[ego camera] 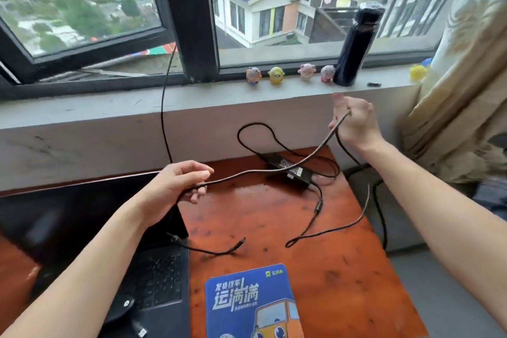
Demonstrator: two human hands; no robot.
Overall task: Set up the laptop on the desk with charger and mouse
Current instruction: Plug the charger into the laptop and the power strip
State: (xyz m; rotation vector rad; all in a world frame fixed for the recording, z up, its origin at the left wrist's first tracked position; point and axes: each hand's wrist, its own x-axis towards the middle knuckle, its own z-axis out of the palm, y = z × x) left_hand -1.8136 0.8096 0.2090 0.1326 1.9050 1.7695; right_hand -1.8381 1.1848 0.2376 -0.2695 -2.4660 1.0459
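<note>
I see both hands raised over the reddish-brown table [274, 214] with a stretch of black charger cable [274, 170] strung between them. My left hand [175, 186] hovers above the laptop's right edge, its fingers [204, 173] curled loosely around the cable, thumb and forefinger closing on it. My right hand [354, 123] is higher and further right, near the windowsill [192, 101], and pinches the cable's other stretch between thumb and fingers; the remaining fingers spread upward. From that hand the cable drops down the table's right side and loops back onto the tabletop.

The charger brick [290, 170] lies flat at the back of the table, just below the taut span and between the two hands, touching neither. A loose cable end with a plug [238, 244] rests on the wood below my left hand, near the laptop's right edge. The laptop [159, 269] sits open at the left with its dark screen up and keyboard visible. A black mouse [120, 310] lies on the laptop's lower-left palm area, partly hidden by my left forearm. A blue mouse pad [247, 302] with a cartoon truck lies at the near edge, right of the laptop.

On the windowsill stand small toy figures [275, 75] and a tall dark bottle [356, 46]
</note>
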